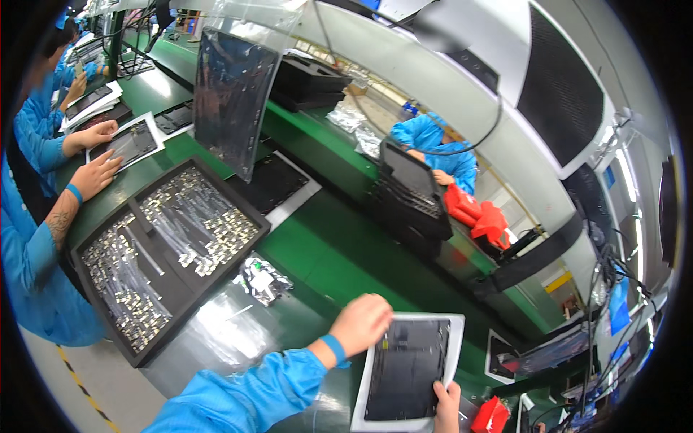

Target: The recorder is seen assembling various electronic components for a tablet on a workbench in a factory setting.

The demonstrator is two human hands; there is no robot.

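Note:
A flat black tablet-like panel lies in a white tray at the front of the bench. My right hand grips the tray's lower right edge, its thumb on top at the panel's border. Over the upper left corner of the panel is my left hand, its fingers curled together. Whatever those fingers may hold is hidden. Small parts and a yellow spot show near the panel's top end. Left of my forearm stands a black foam tray of thin flex cables with metallic ends.
A crumpled clear bag lies beside the foam tray. A plastic-covered sheet hangs beyond it. Co-workers in blue sit at left and across the bench; one's hand rests near another panel. Black trays and red items stand across.

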